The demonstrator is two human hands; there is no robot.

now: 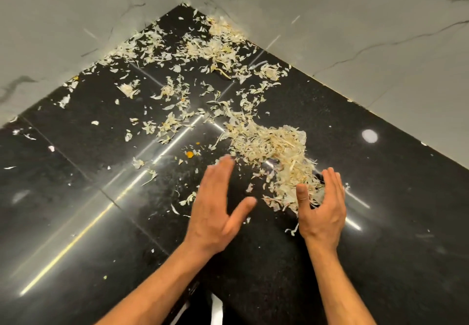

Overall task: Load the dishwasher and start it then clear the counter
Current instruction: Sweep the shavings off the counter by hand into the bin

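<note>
I'm on the clearing step: my left hand (215, 203) flat and open, my right hand (323, 205) cupped loosely against the heap of peelings (274, 152) on the black bench (380, 223), hands apart, so next I'd sweep them together.

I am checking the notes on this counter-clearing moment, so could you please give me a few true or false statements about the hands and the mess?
1. The left hand lies open. True.
2. The right hand grips a sponge. False: it is cupped against the heap of peelings, with no tool.
3. The countertop is white. False: it is glossy black.
4. Scraps reach the far corner. True.
</note>
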